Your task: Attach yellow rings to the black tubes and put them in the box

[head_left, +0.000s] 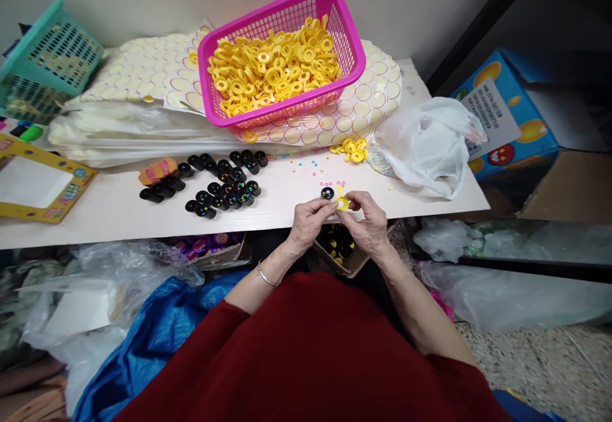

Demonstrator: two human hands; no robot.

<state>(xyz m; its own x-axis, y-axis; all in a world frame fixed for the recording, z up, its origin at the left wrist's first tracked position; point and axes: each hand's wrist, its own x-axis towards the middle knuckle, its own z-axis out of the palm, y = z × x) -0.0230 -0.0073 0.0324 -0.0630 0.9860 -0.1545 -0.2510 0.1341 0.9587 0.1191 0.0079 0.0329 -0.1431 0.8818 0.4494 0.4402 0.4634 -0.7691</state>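
Over the table's front edge, my right hand (pixel 368 223) pinches a yellow plastic ring piece (pixel 343 204) with a tab pointing away from me. My left hand (pixel 308 221) has its thumb and fingers closed at the left side of that same piece. Just beyond my left fingertips stands a small black cup (pixel 327 193) with coloured bits inside. Tiny pink beads (pixel 326 183) lie behind it. To the left, several more black cups (pixel 232 199) stand in a cluster, some holding coloured bits.
A pink basket (pixel 354 68) full of yellow pieces rests on circle-printed sheets (pixel 143 65). Nearby are a loose yellow pile (pixel 354 150), a white plastic bag (pixel 430 148), a yellow frame-like box (pixel 71 186) and a teal basket (pixel 62 58). Below my hands is a cardboard box (pixel 356 262).
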